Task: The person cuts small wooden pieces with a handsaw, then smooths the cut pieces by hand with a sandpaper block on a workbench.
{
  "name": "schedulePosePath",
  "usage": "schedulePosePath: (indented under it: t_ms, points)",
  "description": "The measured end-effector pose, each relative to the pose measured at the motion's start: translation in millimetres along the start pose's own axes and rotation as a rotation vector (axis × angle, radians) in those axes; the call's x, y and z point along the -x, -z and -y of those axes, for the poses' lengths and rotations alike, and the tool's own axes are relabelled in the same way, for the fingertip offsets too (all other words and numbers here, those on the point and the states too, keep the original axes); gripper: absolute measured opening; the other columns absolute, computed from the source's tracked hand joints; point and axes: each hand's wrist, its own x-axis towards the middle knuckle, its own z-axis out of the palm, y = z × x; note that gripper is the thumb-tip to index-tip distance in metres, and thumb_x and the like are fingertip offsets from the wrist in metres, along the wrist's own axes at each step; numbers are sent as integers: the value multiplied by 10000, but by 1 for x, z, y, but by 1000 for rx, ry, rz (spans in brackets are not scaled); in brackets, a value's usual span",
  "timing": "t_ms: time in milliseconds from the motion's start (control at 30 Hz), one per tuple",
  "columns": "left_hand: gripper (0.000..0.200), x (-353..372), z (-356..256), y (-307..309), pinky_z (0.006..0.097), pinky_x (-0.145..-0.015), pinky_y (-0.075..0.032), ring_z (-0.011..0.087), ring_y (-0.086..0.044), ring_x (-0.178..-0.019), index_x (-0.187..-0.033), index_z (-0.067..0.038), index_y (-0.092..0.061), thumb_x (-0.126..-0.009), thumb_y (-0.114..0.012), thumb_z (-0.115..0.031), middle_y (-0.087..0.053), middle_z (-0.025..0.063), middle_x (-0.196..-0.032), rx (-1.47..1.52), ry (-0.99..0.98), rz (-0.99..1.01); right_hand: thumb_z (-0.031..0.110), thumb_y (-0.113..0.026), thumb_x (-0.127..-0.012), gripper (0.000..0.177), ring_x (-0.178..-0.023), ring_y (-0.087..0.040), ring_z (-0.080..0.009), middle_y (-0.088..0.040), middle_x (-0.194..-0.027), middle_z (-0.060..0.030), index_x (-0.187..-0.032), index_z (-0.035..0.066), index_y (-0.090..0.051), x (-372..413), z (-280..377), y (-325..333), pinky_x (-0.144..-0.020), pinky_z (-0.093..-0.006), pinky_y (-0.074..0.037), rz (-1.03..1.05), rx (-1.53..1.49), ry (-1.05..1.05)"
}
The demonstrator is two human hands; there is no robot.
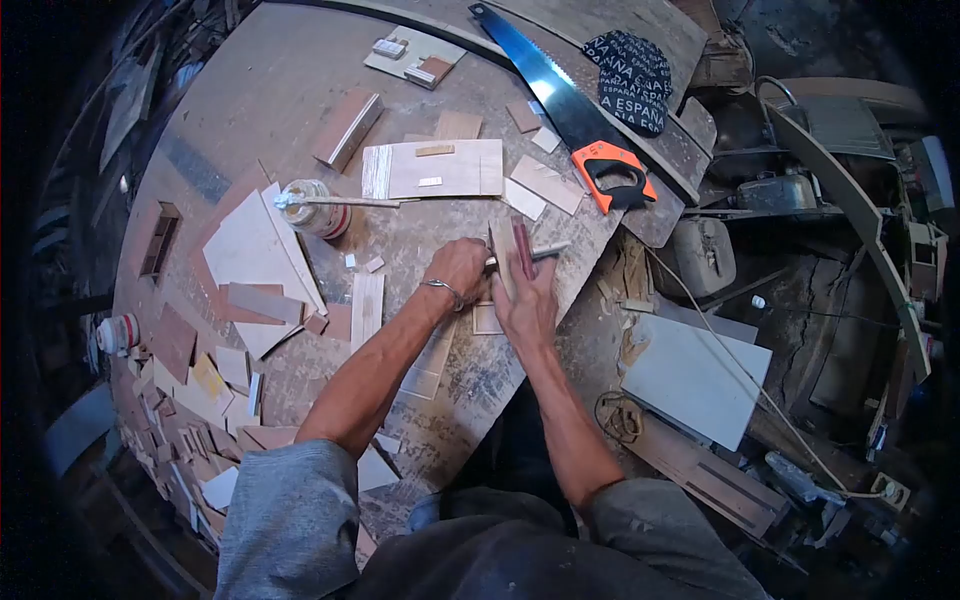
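My left hand [460, 270], with a bracelet at the wrist, is closed in a fist near the table's right edge. A small shiny end shows beside its fingers, but I cannot make out what it grips. Right beside it, my right hand [530, 305] is closed around a pale wooden piece [505, 255] standing upright. A reddish-brown strip [522, 248] stands along that piece, and a thin light strip [552, 250] sticks out to the right. Below the hands lies a small framed wooden piece [486, 320]. A pale panel [470, 170] with small blocks on it lies just beyond.
A handsaw [560, 100] with an orange handle and a printed black cloth item [635, 85] lie at the back right. A glue jar [318, 215] with a stick across it stands left. Wood scraps [190, 390] cover the lower left. A white board [695, 375] lies off the table.
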Motion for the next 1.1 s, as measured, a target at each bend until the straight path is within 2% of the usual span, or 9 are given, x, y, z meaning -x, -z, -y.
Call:
schedulePosePath:
  t_ms: [67, 233, 400, 500, 633, 800, 933, 1033, 1100]
  points:
    - [196, 4, -7, 13, 507, -797, -571, 419, -684, -903, -889, -32, -719, -696, -689, -49, -693, 193, -905, -53, -11, 50, 172, -734, -872, 512, -935, -623, -455, -539, -1100, -264, -1361, 63, -628, 48, -16, 3, -802, -464, -544, 0, -66, 30]
    - [185, 6, -3, 6, 504, -791, -574, 417, -684, -880, -896, -23, -716, -718, -684, -57, -689, 189, -918, -9, -61, -21, 167, -741, -874, 506, -992, -619, -467, -539, -1139, -278, -1351, 38, -631, 1, 3, -1, -814, -477, -529, -44, -74, -10]
    - [205, 8, -15, 21, 496, -793, -578, 417, -681, -892, -922, -22, -706, -721, -674, -49, -682, 186, -921, 48, -48, 23, 178, -742, -876, 495, -930, -622, -457, -532, -1131, -270, -1344, 55, -639, 0, -3, 2, -814, -485, -524, -31, -47, 31]
    - [213, 5, -6, 14, 499, -796, -578, 420, -681, -896, -926, -22, -702, -718, -662, -39, -683, 188, -923, -29, -70, 60, 170, -738, -878, 478, -936, -618, -462, -531, -1134, -275, -1331, 45, -645, 35, 3, 15, -808, -482, -525, 20, -79, -86]
    - [225, 6, -4, 5, 500, -793, -578, 420, -682, -901, -939, -27, -703, -720, -657, -36, -683, 188, -922, 16, -38, 8, 146, -732, -872, 478, -969, -628, -467, -530, -1146, -277, -1326, 24, -646, -2, 4, -1, -822, -491, -534, -15, -21, -28]
    - [220, -1, -3, 18, 507, -768, -579, 418, -688, -870, -938, -36, -715, -722, -686, -59, -688, 175, -892, -14, -61, 8, 135, -731, -869, 467, -978, -628, -471, -541, -1190, -278, -1316, 29, -646, 17, 1, 8, -819, -489, -541, -18, -9, 47]
    - [206, 9, -1, 8, 507, -776, -577, 409, -688, -879, -917, -42, -721, -714, -709, -70, -690, 178, -891, -20, -69, 45, 144, -724, -873, 469, -960, -629, -487, -539, -1159, -282, -1324, 40, -646, 36, 2, 8, -813, -495, -540, -37, 17, 3]
    - [217, 10, -5, -5, 497, -796, -578, 403, -686, -896, -928, -47, -731, -714, -708, -68, -692, 179, -910, -6, -51, 41, 190, -734, -870, 493, -967, -635, -476, -539, -1151, -285, -1331, 40, -642, -6, 10, 3, -803, -492, -536, 71, 88, -75]
    - [191, 3, -5, 11, 501, -798, -572, 409, -684, -899, -911, -40, -728, -724, -704, -73, -691, 194, -904, -32, -66, 33, 234, -755, -858, 506, -942, -635, -437, -544, -1069, -255, -1312, 33, -660, 0, 4, 5, -779, -478, -529, 12, 30, -5]
